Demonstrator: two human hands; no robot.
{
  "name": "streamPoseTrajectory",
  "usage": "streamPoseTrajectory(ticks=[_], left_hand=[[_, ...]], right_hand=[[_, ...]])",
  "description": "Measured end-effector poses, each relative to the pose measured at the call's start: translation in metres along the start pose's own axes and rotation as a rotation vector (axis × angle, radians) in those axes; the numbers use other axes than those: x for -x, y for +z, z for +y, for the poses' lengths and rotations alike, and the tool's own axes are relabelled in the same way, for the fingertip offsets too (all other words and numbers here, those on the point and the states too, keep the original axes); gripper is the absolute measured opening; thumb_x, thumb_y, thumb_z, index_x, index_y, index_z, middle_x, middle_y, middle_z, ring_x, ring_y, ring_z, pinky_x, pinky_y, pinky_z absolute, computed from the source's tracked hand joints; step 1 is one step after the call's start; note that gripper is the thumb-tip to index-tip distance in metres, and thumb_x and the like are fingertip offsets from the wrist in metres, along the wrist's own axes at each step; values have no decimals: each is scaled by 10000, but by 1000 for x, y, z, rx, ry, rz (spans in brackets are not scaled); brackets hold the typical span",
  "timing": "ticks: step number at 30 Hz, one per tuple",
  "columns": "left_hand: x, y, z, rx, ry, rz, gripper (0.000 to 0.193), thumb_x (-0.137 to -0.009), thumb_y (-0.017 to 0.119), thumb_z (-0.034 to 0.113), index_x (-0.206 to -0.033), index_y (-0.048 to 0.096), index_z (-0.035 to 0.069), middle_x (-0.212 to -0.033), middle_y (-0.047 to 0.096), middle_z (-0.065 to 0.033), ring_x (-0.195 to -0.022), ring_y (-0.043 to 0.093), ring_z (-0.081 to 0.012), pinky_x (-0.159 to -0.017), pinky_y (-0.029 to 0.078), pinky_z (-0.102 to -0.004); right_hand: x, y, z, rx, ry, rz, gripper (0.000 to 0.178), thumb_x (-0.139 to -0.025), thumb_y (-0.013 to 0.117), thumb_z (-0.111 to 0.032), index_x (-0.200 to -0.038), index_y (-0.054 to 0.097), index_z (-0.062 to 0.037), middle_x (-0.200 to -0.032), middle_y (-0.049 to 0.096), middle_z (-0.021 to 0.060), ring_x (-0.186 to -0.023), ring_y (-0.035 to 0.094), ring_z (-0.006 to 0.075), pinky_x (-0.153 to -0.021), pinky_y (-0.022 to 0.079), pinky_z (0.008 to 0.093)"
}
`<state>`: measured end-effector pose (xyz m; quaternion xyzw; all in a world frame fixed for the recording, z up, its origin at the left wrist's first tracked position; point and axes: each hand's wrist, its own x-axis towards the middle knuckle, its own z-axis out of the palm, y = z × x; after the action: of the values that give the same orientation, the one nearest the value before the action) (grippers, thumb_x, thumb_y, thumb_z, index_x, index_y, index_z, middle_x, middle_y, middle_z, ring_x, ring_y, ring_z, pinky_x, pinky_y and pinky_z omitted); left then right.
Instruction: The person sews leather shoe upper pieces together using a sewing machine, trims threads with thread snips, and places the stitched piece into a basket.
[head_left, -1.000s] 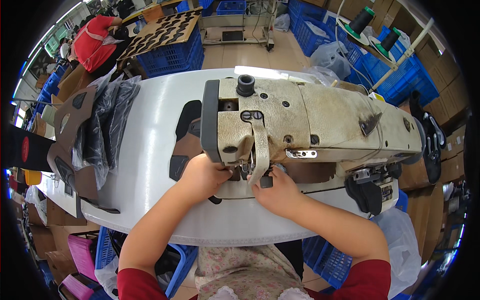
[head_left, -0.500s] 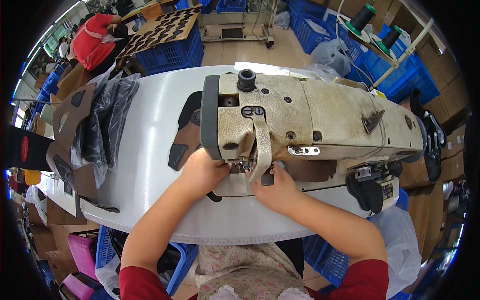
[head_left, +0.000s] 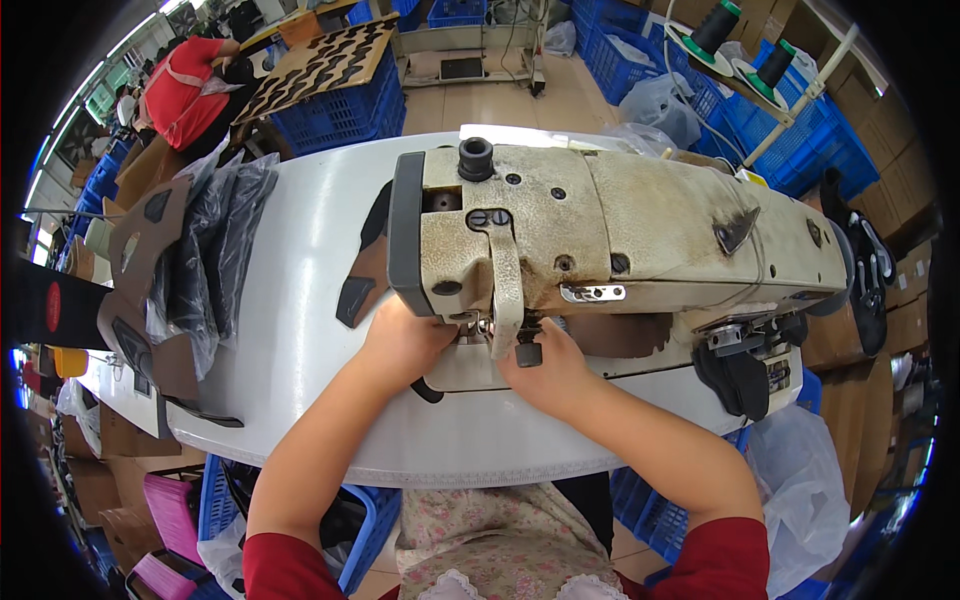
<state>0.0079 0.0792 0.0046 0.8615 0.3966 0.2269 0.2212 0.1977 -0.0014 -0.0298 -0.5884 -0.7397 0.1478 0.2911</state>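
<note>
A worn cream-coloured sewing machine [head_left: 640, 220] stands on the white table. Flat brown material with black patches [head_left: 371, 268] shows left of its head, and a brown flap [head_left: 630, 335] shows beneath its arm. My left hand [head_left: 405, 345] is closed on this material beside the needle area, fingertips partly hidden by the machine head. Just right of the needle, my right hand [head_left: 545, 372] has its fingers bent around the material's edge, partly hidden behind the curved lever [head_left: 507, 290]. The spot under the needle is mostly covered.
Brown cut pieces [head_left: 150, 270] and plastic-wrapped dark pieces [head_left: 215, 250] lie on the left of the white table [head_left: 300, 400]. Thread cones [head_left: 715, 28] stand at back right. Blue crates [head_left: 340, 115] surround the table. A person in red [head_left: 185, 90] works at far left.
The whole view has shifted slightly, so the machine appears a little further left. My hands stay beside the needle, with hardly any change of grip.
</note>
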Motion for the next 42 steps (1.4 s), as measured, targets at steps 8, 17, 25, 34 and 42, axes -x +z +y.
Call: streamPoseTrajectory(ticks=[8, 17, 25, 34, 42], left_hand=[[-2, 10, -13, -150, 125, 96, 227, -746, 687, 97, -972, 665, 83, -950, 655, -150, -889, 627, -356, -727, 513, -424], [-11, 12, -13, -98, 112, 143, 307, -745, 696, 110, -1049, 655, 86, -1037, 650, -139, -971, 623, -334, -789, 513, -405], [-14, 17, -20, -185, 192, 161, 307, -761, 687, 101, -1065, 649, 82, -1080, 645, -135, -999, 615, -335, -815, 502, -391], [-12, 21, -22, -181, 192, 213, 324, -777, 644, 55, -1100, 638, 71, -1122, 632, -130, -1053, 584, -336, -875, 472, -413], [-8, 22, -28, -247, 195, 168, 336, -768, 652, 59, -1103, 628, 55, -1110, 633, -136, -1049, 584, -346, -871, 469, -425]], right_hand=[[-1, 6, 0, -103, 44, 119, 211, -789, 570, -104, -972, 672, -77, -807, 654, 140, -795, 622, 342, -706, 513, 400], [-10, -7, -8, 45, -71, 178, 73, -753, 590, -157, -761, 620, -91, -700, 581, 101, -726, 588, 299, -651, 457, 414], [-17, -6, 4, -71, -50, 58, 99, -767, 607, -142, -768, 632, -46, -710, 633, 163, -704, 619, 360, -619, 498, 422], [-13, 14, 20, 77, -204, 151, 182, -854, 585, -179, -726, 636, -59, -679, 633, 139, -654, 624, 332, -564, 491, 416], [-9, 9, 15, 323, -257, 38, 177, -811, 628, -183, -678, 651, -70, -757, 574, 52, -771, 594, 213, -626, 468, 349]])
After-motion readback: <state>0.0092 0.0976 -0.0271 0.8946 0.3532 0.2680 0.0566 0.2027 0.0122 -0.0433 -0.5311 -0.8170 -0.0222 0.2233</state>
